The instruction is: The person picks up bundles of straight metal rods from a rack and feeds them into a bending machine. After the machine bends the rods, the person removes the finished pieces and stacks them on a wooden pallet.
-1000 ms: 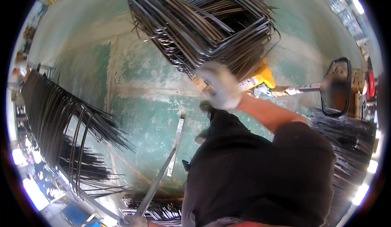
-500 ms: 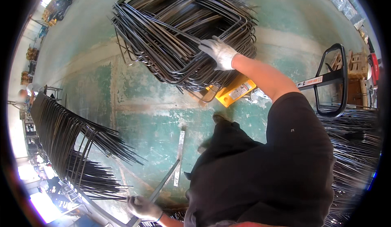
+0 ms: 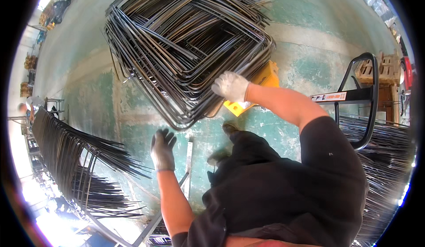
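Observation:
A large stack of dark, bent metal rods [image 3: 177,65] with rounded corners fills the upper middle, its layers crossing at angles. My right hand [image 3: 231,86], in a whitish work glove, is closed round rods at the stack's near right side; the fingertips are partly hidden. A few bent rods reach out from the stack toward me, ending in a rounded corner. Just short of that corner is my left hand [image 3: 163,150], in a greyed glove, with its fingers apart and nothing in them. Under the stack's right edge shows the yellow body of a pallet jack [image 3: 267,75].
The pallet jack's black loop handle [image 3: 372,101] rises at right. Behind it lie wooden pallets [image 3: 380,67] and a pile of thin rods [image 3: 385,158]. Bent rods hang on a rack [image 3: 66,149] at left. A grey metal bar [image 3: 152,229] slants near my left forearm.
My left hand has come up from the grey bar at the bottom to the stack's near corner. My right hand has moved nearer to me, and some bent rods now jut out toward me.

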Action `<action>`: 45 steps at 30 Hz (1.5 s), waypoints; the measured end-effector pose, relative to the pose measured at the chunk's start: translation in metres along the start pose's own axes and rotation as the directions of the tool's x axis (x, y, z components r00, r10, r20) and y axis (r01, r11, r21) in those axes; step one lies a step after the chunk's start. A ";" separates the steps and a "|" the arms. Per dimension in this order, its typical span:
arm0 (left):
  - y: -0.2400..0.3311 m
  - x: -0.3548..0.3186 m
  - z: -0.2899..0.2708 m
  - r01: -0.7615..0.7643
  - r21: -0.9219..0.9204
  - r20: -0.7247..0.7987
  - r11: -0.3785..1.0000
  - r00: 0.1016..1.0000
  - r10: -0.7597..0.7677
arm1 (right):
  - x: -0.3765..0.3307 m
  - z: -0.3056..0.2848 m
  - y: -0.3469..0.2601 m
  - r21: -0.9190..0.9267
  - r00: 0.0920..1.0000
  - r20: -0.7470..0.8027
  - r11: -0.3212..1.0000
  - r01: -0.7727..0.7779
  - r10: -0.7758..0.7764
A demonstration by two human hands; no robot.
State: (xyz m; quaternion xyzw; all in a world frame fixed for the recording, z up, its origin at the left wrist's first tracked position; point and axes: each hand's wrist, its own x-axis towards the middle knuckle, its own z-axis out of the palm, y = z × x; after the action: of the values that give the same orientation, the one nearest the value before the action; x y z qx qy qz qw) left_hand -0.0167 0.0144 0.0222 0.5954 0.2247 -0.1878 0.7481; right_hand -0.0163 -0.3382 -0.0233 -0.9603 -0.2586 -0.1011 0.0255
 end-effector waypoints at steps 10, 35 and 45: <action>-0.025 0.068 0.025 0.296 -0.154 0.482 0.943 0.855 -0.190 | -0.038 -0.047 -0.066 0.395 0.888 -0.123 0.843 -0.366 0.443; -0.084 -0.065 -0.035 0.439 -0.496 0.766 0.749 0.627 0.140 | -0.125 -0.013 -0.209 0.243 0.469 0.442 -0.606 0.758 0.765; -0.102 -0.176 -0.115 0.641 -0.452 0.856 0.620 0.507 0.099 | -0.194 -0.087 -0.339 0.301 0.358 0.637 -0.648 0.699 0.682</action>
State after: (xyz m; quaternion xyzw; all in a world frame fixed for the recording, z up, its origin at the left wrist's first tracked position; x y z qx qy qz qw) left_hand -0.2315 0.1064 0.0162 0.0343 0.0057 -0.4632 0.8856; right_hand -0.3658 -0.1494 0.0207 0.0244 -0.2961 0.1787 -0.9380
